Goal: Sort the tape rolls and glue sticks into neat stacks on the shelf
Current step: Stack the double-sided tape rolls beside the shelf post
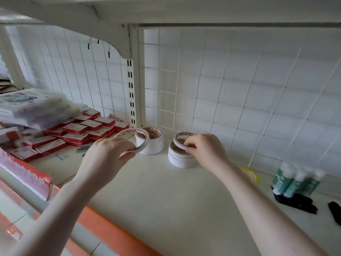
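Holding thin tape roll [132, 140] in left hand [108, 154]; right hand [204, 146] pinching roll [181, 140] atop stack [181, 157].

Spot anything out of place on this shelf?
Yes. A yellow tape roll lies alone behind the right forearm, apart from the two white tape stacks. The roll in the right hand sits tilted on its stack. Small grey bits lie loose near the red boxes.

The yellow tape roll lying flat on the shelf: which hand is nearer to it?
Right. The right hand is at the right-hand tape stack, just left of the yellow tape roll; the left hand holds a roll further left.
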